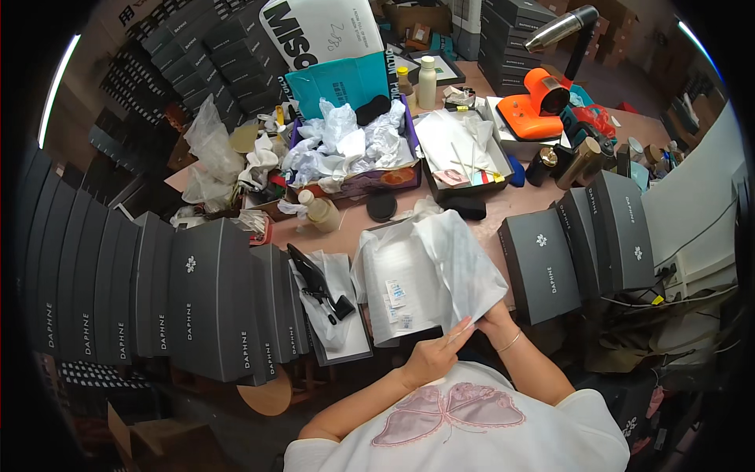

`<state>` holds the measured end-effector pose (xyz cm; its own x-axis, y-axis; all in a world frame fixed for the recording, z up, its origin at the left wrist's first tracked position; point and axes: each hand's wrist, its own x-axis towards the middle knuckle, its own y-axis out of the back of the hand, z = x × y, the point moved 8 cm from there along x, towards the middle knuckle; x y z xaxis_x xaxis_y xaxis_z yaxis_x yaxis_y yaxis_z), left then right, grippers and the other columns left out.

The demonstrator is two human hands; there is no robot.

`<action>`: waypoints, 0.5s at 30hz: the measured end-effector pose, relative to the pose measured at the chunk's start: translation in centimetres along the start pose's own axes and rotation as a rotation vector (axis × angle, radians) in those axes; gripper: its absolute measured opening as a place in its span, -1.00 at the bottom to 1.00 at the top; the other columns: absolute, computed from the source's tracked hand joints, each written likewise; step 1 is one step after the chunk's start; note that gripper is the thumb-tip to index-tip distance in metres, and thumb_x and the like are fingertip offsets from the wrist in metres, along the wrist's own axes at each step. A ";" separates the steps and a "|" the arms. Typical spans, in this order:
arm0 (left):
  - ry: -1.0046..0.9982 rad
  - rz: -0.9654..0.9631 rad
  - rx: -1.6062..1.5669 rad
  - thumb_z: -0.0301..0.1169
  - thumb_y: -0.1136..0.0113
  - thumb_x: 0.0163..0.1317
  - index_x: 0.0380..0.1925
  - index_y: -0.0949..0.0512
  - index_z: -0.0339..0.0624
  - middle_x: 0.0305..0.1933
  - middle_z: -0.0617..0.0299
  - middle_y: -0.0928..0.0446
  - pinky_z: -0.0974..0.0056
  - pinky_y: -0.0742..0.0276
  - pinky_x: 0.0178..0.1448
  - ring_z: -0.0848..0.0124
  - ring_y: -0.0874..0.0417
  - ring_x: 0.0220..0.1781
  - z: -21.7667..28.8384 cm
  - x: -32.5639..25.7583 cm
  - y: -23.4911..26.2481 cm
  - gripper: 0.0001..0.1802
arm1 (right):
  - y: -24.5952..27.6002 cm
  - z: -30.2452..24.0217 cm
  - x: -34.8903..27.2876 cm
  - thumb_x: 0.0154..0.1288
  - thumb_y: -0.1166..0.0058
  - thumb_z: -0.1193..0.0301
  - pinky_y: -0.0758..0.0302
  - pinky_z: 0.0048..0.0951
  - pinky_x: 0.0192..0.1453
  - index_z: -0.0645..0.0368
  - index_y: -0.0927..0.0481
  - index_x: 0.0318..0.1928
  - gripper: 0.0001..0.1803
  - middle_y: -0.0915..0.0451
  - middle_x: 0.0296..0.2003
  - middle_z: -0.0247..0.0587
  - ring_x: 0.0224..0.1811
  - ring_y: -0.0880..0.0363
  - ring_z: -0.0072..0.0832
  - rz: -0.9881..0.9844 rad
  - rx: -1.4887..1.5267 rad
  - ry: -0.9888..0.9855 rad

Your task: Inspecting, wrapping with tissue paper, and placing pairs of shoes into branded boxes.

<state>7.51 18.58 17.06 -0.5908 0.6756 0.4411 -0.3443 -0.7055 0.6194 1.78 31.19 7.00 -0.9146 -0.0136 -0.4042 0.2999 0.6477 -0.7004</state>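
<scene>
The right hand (494, 316) grips white paper (472, 271) at the open box's (385, 341) near right corner, the left hand (436, 352) touching it, grip unclear; the sheet looks spread but not folded shut, packets (395, 293) showing inside, and black shoes (313, 277) lying left of the box.

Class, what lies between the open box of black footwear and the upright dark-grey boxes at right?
The head view shows an open, white-lined box with a thin translucent white sheet over its right side.
</scene>
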 end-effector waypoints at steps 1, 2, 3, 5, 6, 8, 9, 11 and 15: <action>-0.062 -0.003 -0.051 -0.66 -0.11 -0.12 0.22 -0.39 -0.20 0.26 0.00 -0.42 0.26 -0.62 -0.29 0.23 -0.68 -0.27 0.4 1.7 -0.4 -0.27 | 1.4 0.9 0.2 0.36 -0.06 0.31 -0.41 -0.34 0.25 0.21 -0.39 0.20 -0.55 -0.48 0.11 -0.16 0.19 -0.42 -0.37 -0.003 0.147 -0.042; -0.053 -0.335 -0.089 -0.63 -0.15 -0.07 0.20 -0.42 -0.16 0.25 0.06 -0.44 0.28 -0.61 -0.32 0.21 -0.67 -0.31 0.9 2.2 -2.7 -0.31 | 1.5 1.3 0.4 0.36 -0.06 0.31 -0.41 -0.35 0.25 0.21 -0.38 0.21 -0.53 -0.47 0.13 -0.15 0.19 -0.42 -0.37 -0.009 0.297 -0.095; -0.101 -0.505 -0.208 -0.56 -0.22 0.00 0.16 -0.44 -0.18 0.22 0.07 -0.47 0.28 -0.59 -0.36 0.19 -0.63 -0.39 2.1 2.6 -3.0 -0.39 | 1.6 0.3 0.6 0.36 -0.07 0.32 -0.39 -0.35 0.27 0.21 -0.36 0.23 -0.51 -0.44 0.16 -0.14 0.21 -0.40 -0.37 -0.028 0.089 -0.005; -0.143 -0.051 -0.225 -0.46 -0.29 0.05 0.21 -0.39 -0.16 0.18 0.07 -0.49 0.31 -0.57 -0.31 0.20 -0.61 -0.39 1.2 3.6 1.2 -0.36 | -0.7 -2.6 0.3 0.34 -0.09 0.33 -0.35 -0.36 0.30 0.22 -0.32 0.27 -0.46 -0.39 0.23 -0.14 0.25 -0.37 -0.36 -0.074 -0.324 0.183; 0.146 0.122 -0.156 -0.36 -0.30 0.11 0.26 -0.33 -0.17 0.15 0.07 -0.50 0.36 -0.55 -0.26 0.28 -0.63 -0.34 -2.3 2.9 3.6 -0.32 | -0.8 -4.4 0.5 0.30 -0.13 0.36 -0.28 -0.34 0.36 0.24 -0.25 0.33 -0.37 -0.29 0.31 -0.13 0.30 -0.31 -0.35 -0.192 -0.682 0.316; 0.522 0.613 -0.148 -0.25 -0.32 0.16 0.27 -0.30 -0.25 0.08 0.08 -0.53 0.42 -0.50 -0.14 0.39 -0.63 -0.23 -7.9 1.0 7.7 -0.29 | -0.6 -5.2 0.7 0.28 -0.15 0.37 -0.24 -0.32 0.38 0.24 -0.23 0.33 -0.34 -0.29 0.31 -0.11 0.32 -0.29 -0.34 -0.295 -0.908 0.320; 0.605 0.936 -0.212 -0.24 -0.33 0.17 0.24 -0.33 -0.31 0.04 0.09 -0.54 0.43 -0.46 -0.06 0.42 -0.61 -0.17 -10.5 0.3 9.1 -0.31 | -0.8 -4.5 0.3 0.27 -0.16 0.38 -0.23 -0.31 0.39 0.25 -0.23 0.33 -0.33 -0.29 0.31 -0.11 0.32 -0.28 -0.34 -0.356 -1.019 0.306; 0.982 1.006 -0.831 -0.32 -0.24 0.25 0.14 -0.35 -0.29 0.08 0.08 -0.51 0.29 -0.43 0.08 0.34 -0.58 -0.04 -18.2 -1.8 5.7 -0.48 | -1.2 -3.6 0.4 0.29 -0.13 0.41 -0.26 -0.32 0.37 0.22 -0.23 0.33 -0.36 -0.31 0.30 -0.11 0.30 -0.31 -0.34 -0.371 -0.851 0.220; 0.790 0.908 -1.117 -0.39 -0.11 0.34 0.31 -0.10 -0.24 0.12 0.10 -0.46 0.21 -0.41 0.17 0.38 -0.52 0.08 -21.4 -1.6 4.6 -0.39 | -2.4 -3.4 0.6 0.37 -0.02 0.40 -0.43 -0.32 0.28 0.20 -0.24 0.33 -0.44 -0.38 0.24 -0.14 0.22 -0.43 -0.36 -0.218 -0.300 0.031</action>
<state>-8.77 9.68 5.30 -0.9642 -0.0438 -0.2614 0.1847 -0.8185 -0.5440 -0.44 32.27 10.41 -0.9575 -0.1558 -0.2427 0.0082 0.8265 -0.5628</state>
